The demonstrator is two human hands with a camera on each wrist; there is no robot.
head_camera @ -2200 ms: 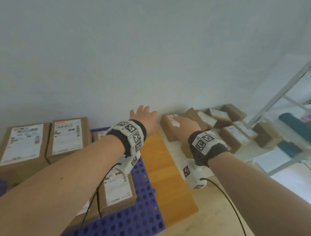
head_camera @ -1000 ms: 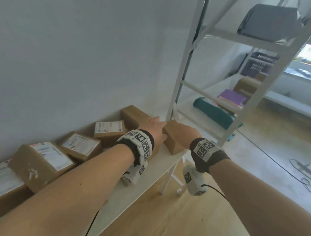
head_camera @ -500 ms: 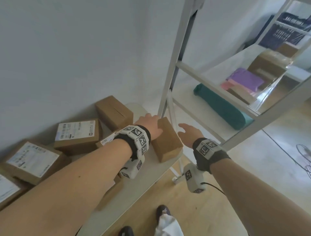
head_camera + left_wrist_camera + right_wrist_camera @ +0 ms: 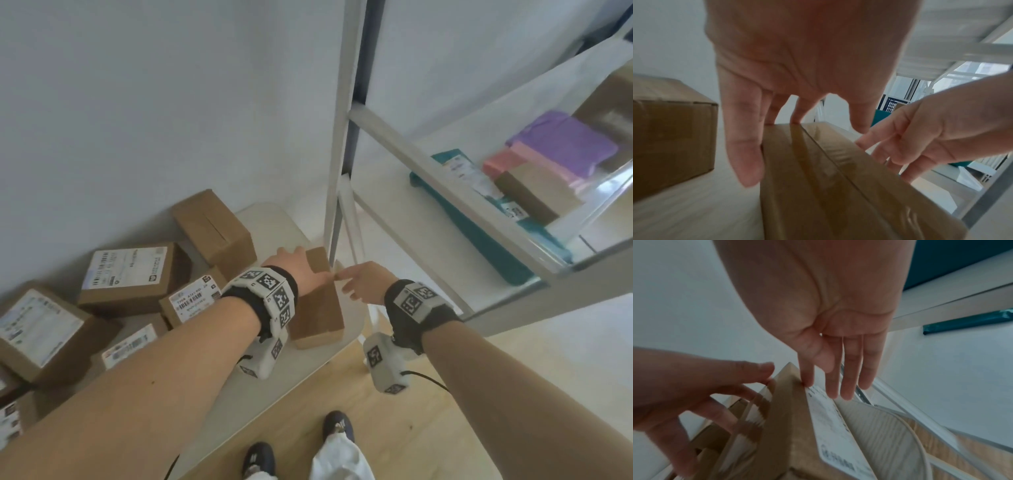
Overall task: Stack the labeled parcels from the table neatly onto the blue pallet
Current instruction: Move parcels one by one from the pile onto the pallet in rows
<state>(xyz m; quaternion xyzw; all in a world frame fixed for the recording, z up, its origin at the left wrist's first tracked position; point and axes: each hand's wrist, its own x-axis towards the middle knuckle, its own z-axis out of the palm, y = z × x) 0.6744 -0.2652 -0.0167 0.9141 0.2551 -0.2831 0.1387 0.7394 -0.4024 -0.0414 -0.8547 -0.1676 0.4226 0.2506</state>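
A plain brown parcel with a taped top seam stands at the right end of the white table. My left hand lies over its top with fingers spread and fairly straight, reaching the far edge, as the left wrist view shows on the parcel. My right hand is beside the parcel's right side, fingers straight, index fingertip touching the top right edge. In the right wrist view the right hand hovers over a white label on that side face. The blue pallet is out of view.
Several labeled parcels and an unlabeled-looking box crowd the table's left and back. A white metal rack stands just right of the table, holding a teal package and purple bags. Wooden floor and my feet lie below.
My view swung from the pallet to the table's right end. The left hand stayed on the parcel; the right hand left it half a second ago and now touches its right edge again.
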